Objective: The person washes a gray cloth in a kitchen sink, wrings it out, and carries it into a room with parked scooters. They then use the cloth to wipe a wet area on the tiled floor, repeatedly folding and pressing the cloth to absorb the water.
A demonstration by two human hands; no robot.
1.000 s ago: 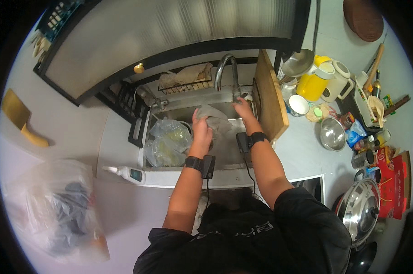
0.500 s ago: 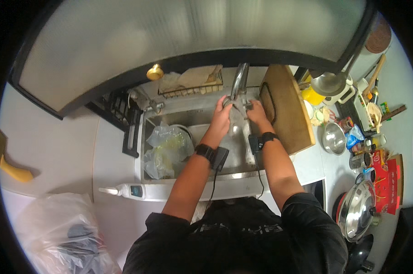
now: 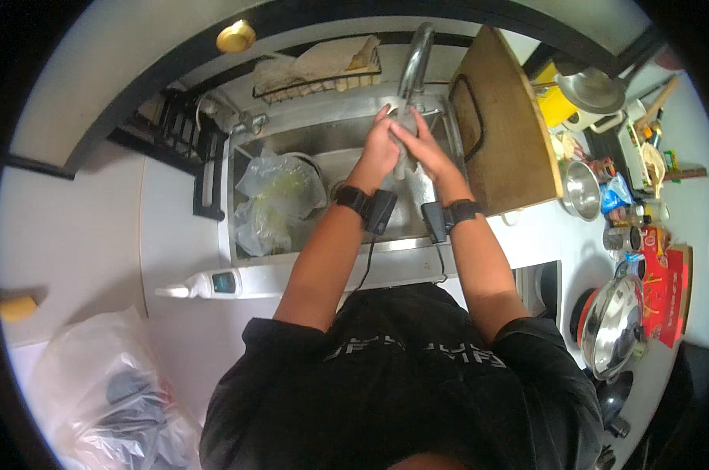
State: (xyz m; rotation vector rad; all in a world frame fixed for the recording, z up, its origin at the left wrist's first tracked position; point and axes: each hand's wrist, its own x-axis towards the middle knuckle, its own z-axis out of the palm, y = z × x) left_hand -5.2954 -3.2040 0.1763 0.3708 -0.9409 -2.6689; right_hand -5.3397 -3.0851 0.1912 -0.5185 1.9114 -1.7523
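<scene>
Plastic bag (image 3: 264, 223) in steel sink (image 3: 335, 141), greenish contents hard to make out. Farther, left hand (image 3: 379, 149) and right hand (image 3: 426, 149) pressed together on grey cloth (image 3: 402, 168), partly hidden between palms, under chrome faucet (image 3: 419, 59).

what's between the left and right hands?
A bunched grey cloth-like piece, pressed between left hand and right hand, by the tap. Shows in the head view.
</scene>
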